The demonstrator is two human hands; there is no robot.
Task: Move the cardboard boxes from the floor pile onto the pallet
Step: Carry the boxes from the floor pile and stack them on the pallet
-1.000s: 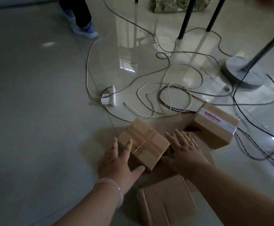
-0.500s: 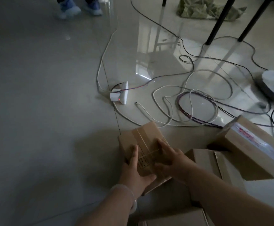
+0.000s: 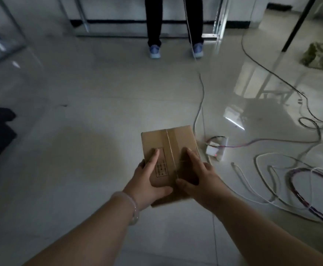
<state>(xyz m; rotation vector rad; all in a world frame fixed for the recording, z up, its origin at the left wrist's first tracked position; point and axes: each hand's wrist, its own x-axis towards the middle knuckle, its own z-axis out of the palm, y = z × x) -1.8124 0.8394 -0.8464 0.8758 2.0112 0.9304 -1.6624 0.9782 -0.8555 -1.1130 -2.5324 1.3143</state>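
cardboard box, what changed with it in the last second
The left hand and right hand, open beside the cardboard box a second ago, took hold of it and lifted it off the pile. The other boxes have left the view. Power strip and cables stayed on the floor.

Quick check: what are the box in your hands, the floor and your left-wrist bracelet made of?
Box: brown cardboard, matte, with a shiny tape strip down the top seam. Floor: pale tile, likely polished ceramic or stone; it mirrors light and shows a grout line. Bracelet: smooth, pale, slightly translucent band, perhaps jade or glass; the look leaves it open.
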